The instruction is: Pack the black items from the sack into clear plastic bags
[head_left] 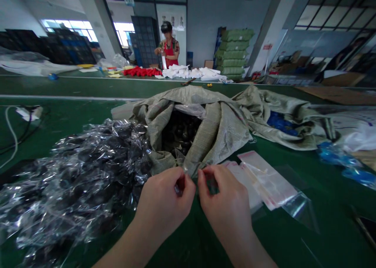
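My left hand [166,199] and my right hand [226,199] are side by side in the lower middle, thumbs and forefingers pinched. Between the fingertips a thin clear plastic bag [188,167] shows faintly, held by both hands; its outline is hard to make out. Just beyond is a woven sack [202,142] with its mouth rolled open towards me, and dark round pieces [183,131] lie inside. A large heap of black items in clear wrappers [85,174] spreads to the left. Right of my right hand lies a stack of flat clear bags with red-edged strips [267,178].
A second woven sack [296,111] holds blue items [282,123]. Wrapped blue pieces [348,164] lie at the right, and a dark phone-like object [367,225] sits at the edge. Cables [13,134] run at left. Across the table, a person in a red apron [170,52] stands behind white pieces.
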Tool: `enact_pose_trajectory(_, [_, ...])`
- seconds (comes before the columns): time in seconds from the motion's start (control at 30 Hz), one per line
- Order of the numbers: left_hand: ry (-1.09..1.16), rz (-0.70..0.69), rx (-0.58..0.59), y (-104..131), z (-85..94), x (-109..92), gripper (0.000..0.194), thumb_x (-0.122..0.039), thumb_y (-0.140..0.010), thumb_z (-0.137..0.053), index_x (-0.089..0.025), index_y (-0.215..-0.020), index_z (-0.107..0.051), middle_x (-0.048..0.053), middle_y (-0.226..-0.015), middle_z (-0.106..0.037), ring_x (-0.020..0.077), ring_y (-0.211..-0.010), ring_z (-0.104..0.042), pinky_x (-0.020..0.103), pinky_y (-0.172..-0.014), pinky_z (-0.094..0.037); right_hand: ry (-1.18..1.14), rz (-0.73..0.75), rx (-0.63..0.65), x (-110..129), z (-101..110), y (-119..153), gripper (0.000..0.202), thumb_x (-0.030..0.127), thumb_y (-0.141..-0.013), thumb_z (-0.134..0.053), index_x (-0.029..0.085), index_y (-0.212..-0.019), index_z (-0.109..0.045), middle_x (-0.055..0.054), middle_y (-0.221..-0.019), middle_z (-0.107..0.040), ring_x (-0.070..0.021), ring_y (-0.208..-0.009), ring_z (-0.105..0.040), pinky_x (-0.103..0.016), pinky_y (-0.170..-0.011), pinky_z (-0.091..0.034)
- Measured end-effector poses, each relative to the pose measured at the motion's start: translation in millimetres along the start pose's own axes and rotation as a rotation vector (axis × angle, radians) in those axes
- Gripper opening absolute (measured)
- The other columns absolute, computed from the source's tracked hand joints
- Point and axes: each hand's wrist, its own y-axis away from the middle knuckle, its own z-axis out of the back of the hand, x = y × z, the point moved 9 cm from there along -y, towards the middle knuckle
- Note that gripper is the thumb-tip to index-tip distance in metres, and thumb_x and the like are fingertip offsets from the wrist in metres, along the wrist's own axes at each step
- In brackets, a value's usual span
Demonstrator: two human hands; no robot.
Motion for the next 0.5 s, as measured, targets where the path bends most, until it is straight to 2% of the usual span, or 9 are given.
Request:
enact_pose_trajectory(0.13, [-0.078, 0.025, -0.024, 1.4, 4.3, 3.1, 0.03, -0.028, -0.08, -0.047, -0.019, -0.052, -0.044, -0.002, -0.048, -0.05, 0.0093, -0.043, -0.043, 0.023, -0.046, -0.03, 0.101, 0.019, -0.03, 2.3, 6.0, 0.9, 0.01, 0.02, -0.085, -0.055, 0.018, -0.076, -0.058, -0.003, -0.069, -0.061, -0.0159, -0.062, -0.059, -0.027, -0.056, -0.042])
enact_pose_trajectory(0.3, [-0.074, 0.019, -0.031, -1.2, 9.3, 6.1, 0.029, -0.028, -0.08, -0.048, -0.019, -0.052, -0.045, -0.002, -0.048, -0.049, 0.0093, -0.044, -0.043, 0.023, -0.046, -0.03, 0.091, -0.03, 0.0, -5.0, 9.9, -1.9, 0.009, 0.021, -0.084, -0.056, 0.019, -0.075, -0.058, -0.002, -0.068, -0.061, -0.0155, -0.059, -0.058, -0.027, -0.054, -0.041])
enact_pose_trajectory(0.5, [-0.094, -0.002, -0.012, -0.6, 9.6, 4.6, 0.028, -0.027, -0.079, -0.047, -0.019, -0.052, -0.044, -0.002, -0.048, -0.049, 0.0093, -0.043, -0.043, 0.024, -0.046, -0.028, 0.072, -0.02, 0.033, -4.2, 5.6, 0.6, 0.008, 0.02, -0.083, -0.057, 0.019, -0.075, -0.059, -0.002, -0.068, -0.061, -0.0152, -0.059, -0.057, -0.027, -0.054, -0.04])
